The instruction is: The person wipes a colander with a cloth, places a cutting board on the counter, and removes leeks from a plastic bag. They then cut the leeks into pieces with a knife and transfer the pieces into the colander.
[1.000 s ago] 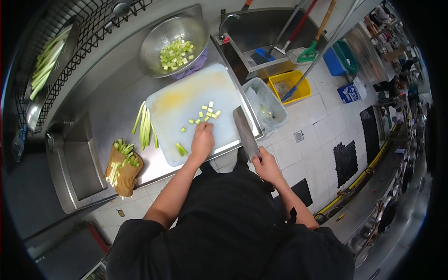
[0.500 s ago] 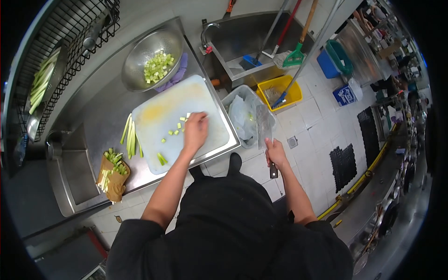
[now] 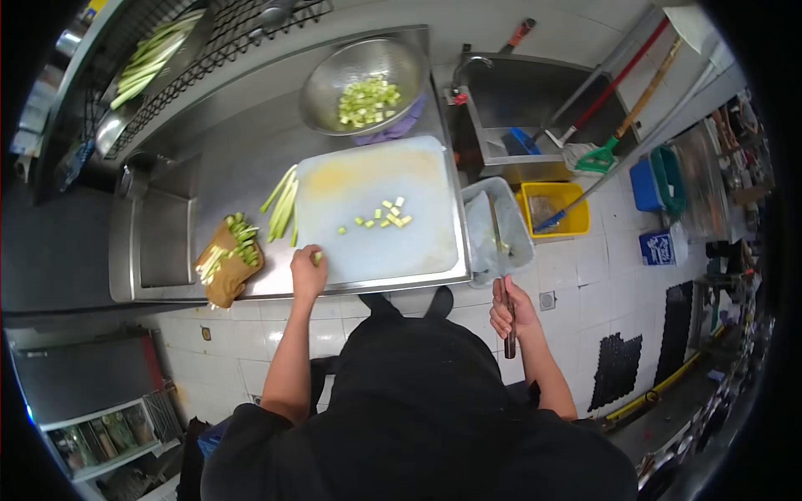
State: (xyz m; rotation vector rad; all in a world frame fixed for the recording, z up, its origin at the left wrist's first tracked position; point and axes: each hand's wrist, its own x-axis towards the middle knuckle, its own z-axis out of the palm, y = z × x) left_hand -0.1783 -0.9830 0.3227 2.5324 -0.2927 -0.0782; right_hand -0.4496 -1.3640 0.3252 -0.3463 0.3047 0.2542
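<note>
My left hand is at the near left corner of the white cutting board, its fingers closed around short green stalk pieces. Several diced pale green pieces lie scattered mid-board. Long green stalks rest at the board's left edge. My right hand grips the dark handle of a wide-bladed knife out beyond the counter's edge. The blade points away from me and shows nearly edge-on above a bin. Behind the board, a metal colander holds more diced green pieces.
A brown paper bag of cut greens sits left, beside a sink basin. On the floor stand a lined bin and a yellow bucket. Mop handles lean across a deep sink. A wire shelf hangs upper left.
My left hand has moved from the diced pieces to the board's near left corner and closed on the short stalk pieces. The knife has turned edge-on. The view has shifted.
</note>
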